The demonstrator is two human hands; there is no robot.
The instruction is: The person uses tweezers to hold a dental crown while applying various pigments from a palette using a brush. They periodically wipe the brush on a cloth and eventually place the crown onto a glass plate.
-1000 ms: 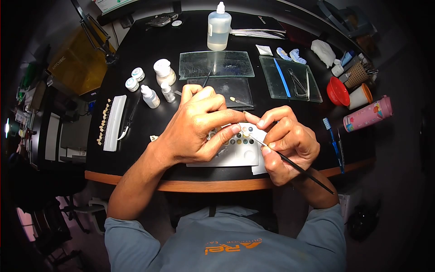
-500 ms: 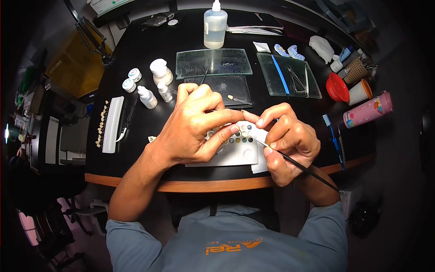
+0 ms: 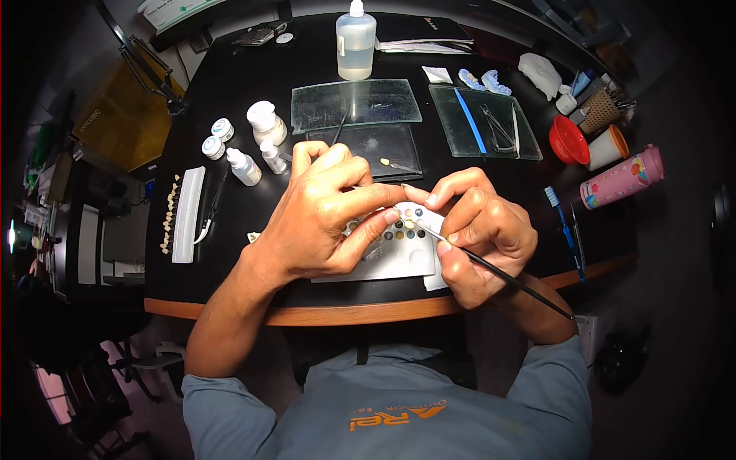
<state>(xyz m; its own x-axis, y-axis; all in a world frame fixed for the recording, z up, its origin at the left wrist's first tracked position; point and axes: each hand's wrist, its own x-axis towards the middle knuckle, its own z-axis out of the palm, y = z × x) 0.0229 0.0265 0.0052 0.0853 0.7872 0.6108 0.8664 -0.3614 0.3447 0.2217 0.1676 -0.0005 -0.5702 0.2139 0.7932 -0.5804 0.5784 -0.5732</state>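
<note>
My right hand [image 3: 491, 238] is closed in a pinch on a thin brush [image 3: 510, 280] with a long black handle. Its pale tip points up and left, toward the fingertips of my left hand [image 3: 330, 211]. Those left fingers are pinched, thumb close to index; whatever small thing is between them is too hidden to name. My two index fingertips meet or nearly meet. Below the hands lies a white palette [image 3: 395, 264] with rows of small coloured wells, partly covered by my left hand. A dark thin stick [image 3: 340, 126] shows behind the left knuckles.
Glass plates [image 3: 395, 92] lie beyond my hands, with a large clear bottle [image 3: 356, 50] behind. Small bottles [image 3: 244, 166] and a white strip [image 3: 188, 215] stand left. At right are a second glass plate [image 3: 452, 115] with tools, a red bowl [image 3: 569, 142] and a pink flask [image 3: 622, 178].
The view has shifted slightly, moving the table things a little left. My right hand and the brush sit slightly higher and further left; both hands keep their grip.
</note>
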